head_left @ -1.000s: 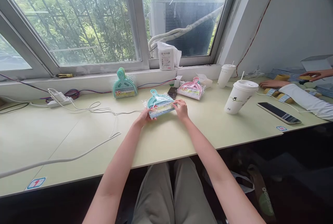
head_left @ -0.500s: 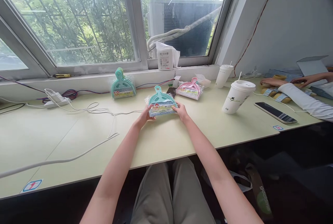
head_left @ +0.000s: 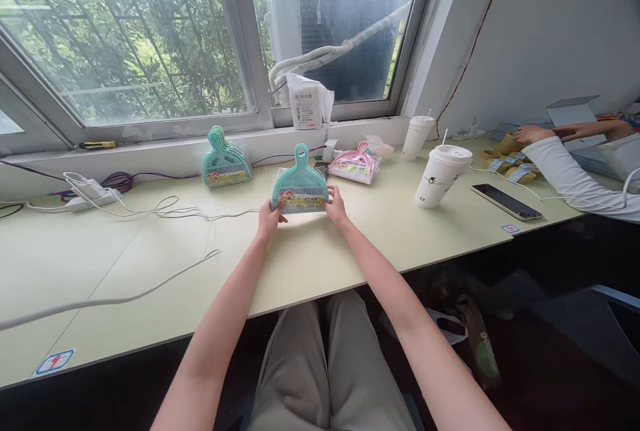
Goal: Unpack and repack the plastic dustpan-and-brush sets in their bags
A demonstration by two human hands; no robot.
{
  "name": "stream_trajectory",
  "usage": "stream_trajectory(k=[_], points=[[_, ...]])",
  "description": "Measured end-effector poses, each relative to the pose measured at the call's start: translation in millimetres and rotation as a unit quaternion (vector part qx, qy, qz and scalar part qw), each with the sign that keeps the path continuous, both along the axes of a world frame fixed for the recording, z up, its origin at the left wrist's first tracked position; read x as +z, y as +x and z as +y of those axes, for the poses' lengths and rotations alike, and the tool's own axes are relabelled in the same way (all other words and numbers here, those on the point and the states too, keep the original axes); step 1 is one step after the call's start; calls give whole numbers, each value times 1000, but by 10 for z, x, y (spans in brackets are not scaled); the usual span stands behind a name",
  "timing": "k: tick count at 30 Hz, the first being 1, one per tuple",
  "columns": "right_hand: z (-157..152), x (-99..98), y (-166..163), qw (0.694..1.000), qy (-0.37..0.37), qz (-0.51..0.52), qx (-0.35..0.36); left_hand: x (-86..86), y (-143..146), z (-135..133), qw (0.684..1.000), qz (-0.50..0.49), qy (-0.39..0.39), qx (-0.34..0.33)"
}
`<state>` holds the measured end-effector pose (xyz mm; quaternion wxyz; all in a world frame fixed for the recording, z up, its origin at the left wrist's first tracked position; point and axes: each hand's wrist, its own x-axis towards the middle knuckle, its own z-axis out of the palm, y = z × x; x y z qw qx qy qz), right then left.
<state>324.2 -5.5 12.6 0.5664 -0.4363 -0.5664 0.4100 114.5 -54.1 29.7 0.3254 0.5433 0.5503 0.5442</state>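
A teal mini dustpan set [head_left: 301,181] in clear wrap, with a printed label across its lower part, stands upright above the table in both my hands. My left hand [head_left: 271,219] grips its lower left corner, and my right hand [head_left: 335,205] its lower right edge. Behind it to the left, a stack of teal dustpan sets [head_left: 226,163] in the same wrap leans by the window sill. On the right behind it lies a wrapped pink dustpan set [head_left: 355,165].
Two white paper cups with straws, the nearer cup [head_left: 441,177] larger, stand right of me. A phone [head_left: 507,201] lies beyond it. Cables and a power strip [head_left: 93,197] spread over the left table. At far right a co-worker's hands [head_left: 535,135] handle yellowish items.
The dustpan set in my hands has tipped more upright, its front now facing me. The view has shifted slightly to the right. The co-worker's hands have moved among the yellowish items.
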Motion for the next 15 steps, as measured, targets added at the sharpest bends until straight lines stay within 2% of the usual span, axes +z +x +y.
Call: stream_trajectory(k=[3,6,8,11,13,15], points=[[-10,50,37,1000,3,0,10,21,37,-57,1000,3,7,0],[36,116,170,1000,16,0,-14,-16,111,-50,997,-48,-2,-64],[85,150,355,999,19,0,-46,-60,204,15,992,-88,-2,-85],[183,127,771,994,17,9,-105,-87,436,227,989,-124,-36,-70],[285,42,1065,987,7,18,-160,-53,647,436,980,-139,-97,-103],[425,-67,1296,973,-37,18,-229,12,878,670,981,-80,-111,-138]])
